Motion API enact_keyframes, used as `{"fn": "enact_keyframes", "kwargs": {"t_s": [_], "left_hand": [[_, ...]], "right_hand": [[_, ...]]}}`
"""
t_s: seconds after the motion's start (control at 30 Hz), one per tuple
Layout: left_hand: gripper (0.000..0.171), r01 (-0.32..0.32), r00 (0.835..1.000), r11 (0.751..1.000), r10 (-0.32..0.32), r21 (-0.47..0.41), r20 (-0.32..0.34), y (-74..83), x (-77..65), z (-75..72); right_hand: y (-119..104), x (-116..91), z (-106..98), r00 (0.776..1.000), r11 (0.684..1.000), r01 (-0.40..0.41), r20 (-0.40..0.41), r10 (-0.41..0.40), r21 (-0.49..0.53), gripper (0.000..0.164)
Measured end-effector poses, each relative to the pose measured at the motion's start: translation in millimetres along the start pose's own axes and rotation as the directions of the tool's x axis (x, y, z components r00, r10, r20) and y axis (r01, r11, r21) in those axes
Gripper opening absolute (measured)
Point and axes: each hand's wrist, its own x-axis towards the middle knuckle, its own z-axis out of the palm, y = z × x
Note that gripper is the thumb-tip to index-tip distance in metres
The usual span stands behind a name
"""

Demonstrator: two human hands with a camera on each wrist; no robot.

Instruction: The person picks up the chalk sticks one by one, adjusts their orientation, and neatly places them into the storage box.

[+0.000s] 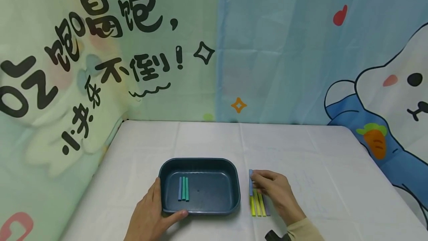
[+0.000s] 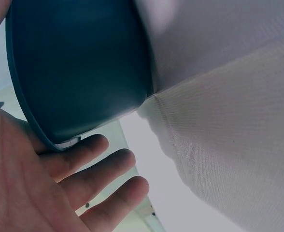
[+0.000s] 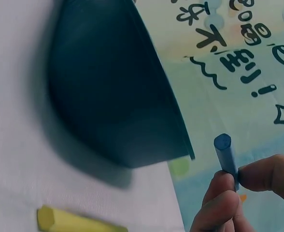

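One right hand [image 1: 277, 193] pinches a blue stick [image 3: 226, 153] near yellow sticks [image 1: 258, 208] | left hand [image 1: 147, 210] touches the tray [image 1: 214, 192], fingers loose | squeeze softly, it may snap | hold the tray steady on the surface [image 1: 301, 148]

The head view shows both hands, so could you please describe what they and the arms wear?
The left hand and right hand wear no visible gloves or rings. Behind the right one is a pale yellow sleeve, with a black piece beside it; no left sleeve shows there.
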Motion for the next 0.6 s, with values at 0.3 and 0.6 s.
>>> {"fn": "enact_keyframes", "kwargs": {"t_s": [0.3, 0.6], "left_hand": [[0.135, -0.003, 1.000, 1.000, 0.003, 0.004, -0.004, 0.3, -0.7, -0.9], [0.136, 0.001, 1.000, 1.000, -0.001, 0.005, 0.000, 0.9, -0.5, -0.3]], "right_hand": [[-6.4, -0.7, 16.1, 1.000, 1.000, 0.017, -0.001, -0.017, 0.011, 0.040], [-12.4, -1.5, 31.0, 1.000, 0.999, 0.030, 0.006, -0.030, 0.012, 0.039]]}}
